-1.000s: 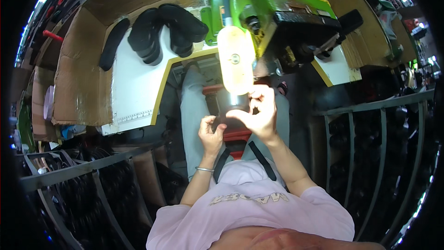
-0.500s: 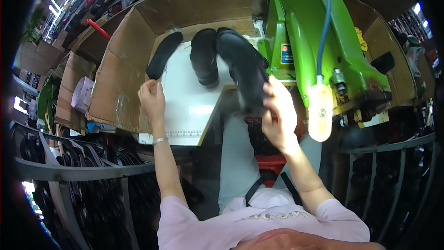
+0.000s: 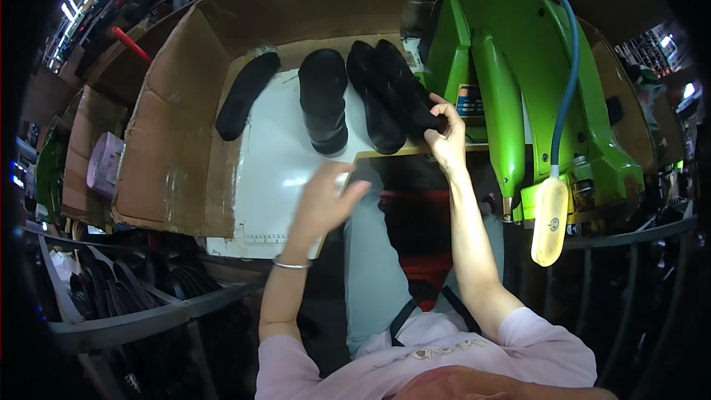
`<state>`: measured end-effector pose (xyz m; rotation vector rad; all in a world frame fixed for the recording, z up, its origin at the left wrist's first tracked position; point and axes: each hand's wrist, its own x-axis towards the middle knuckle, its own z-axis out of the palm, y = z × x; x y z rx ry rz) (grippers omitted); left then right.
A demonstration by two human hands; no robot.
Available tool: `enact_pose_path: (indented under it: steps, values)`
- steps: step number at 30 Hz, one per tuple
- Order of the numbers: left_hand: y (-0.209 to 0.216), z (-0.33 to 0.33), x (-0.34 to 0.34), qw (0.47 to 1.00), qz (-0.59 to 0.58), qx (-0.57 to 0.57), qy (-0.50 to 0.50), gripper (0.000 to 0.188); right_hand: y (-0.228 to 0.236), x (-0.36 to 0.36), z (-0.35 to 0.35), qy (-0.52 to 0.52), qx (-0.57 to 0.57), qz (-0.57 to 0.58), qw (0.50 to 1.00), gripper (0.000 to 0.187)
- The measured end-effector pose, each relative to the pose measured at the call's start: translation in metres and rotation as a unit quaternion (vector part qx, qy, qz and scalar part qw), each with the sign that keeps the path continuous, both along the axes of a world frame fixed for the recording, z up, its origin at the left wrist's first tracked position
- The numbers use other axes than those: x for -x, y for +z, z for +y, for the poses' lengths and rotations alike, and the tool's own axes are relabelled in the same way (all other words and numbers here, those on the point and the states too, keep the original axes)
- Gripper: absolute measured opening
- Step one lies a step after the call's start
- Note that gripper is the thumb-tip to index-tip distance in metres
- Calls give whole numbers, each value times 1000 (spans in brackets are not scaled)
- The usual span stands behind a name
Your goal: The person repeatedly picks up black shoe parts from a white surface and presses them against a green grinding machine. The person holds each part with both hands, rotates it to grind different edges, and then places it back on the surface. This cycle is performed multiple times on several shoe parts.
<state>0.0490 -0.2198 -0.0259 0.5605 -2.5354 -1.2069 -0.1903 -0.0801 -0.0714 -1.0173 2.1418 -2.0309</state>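
My right hand (image 3: pixel 449 133) pinches the near end of the rightmost stack of black insoles (image 3: pixel 406 89), thumb and fingers closed on its edge. Against its left side lies another black insole stack (image 3: pixel 370 100). A thicker stack of black insoles (image 3: pixel 324 100) sits apart from these, further left on the white work board (image 3: pixel 270 185). Beside the carton wall rests a single long black insole (image 3: pixel 248 96). Over the board's near edge hovers my left hand (image 3: pixel 326 200), blurred, thumb and fingers apart, holding nothing.
A green machine (image 3: pixel 533 81) stands at the right, with a yellowish lamp head (image 3: pixel 549 222) hanging on a blue cable. Cardboard walls (image 3: pixel 170 126) enclose the board's left and back. Metal racks (image 3: pixel 155 311) with black pieces flank me.
My left hand has moved right and nearer, away from the single insole. The pieces at my right hand now show as two stacks side by side, pushed further back on the board.
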Motion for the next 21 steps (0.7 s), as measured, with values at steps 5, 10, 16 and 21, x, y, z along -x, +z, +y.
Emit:
enact_pose_path:
  steps: [5,10,16,21]
  values:
    - [-28,43,72,970,187,130,89,59,19,-11,-14,-49,58,-191,979,28]
    - [-43,27,127,963,127,82,223,49,20,0,-24,-97,13,-138,986,9]
    - [-51,24,126,954,171,51,241,42,36,-16,-25,-44,63,-243,967,50]
    - [-45,32,120,956,165,40,241,35,39,-30,-35,-80,25,-186,979,74]
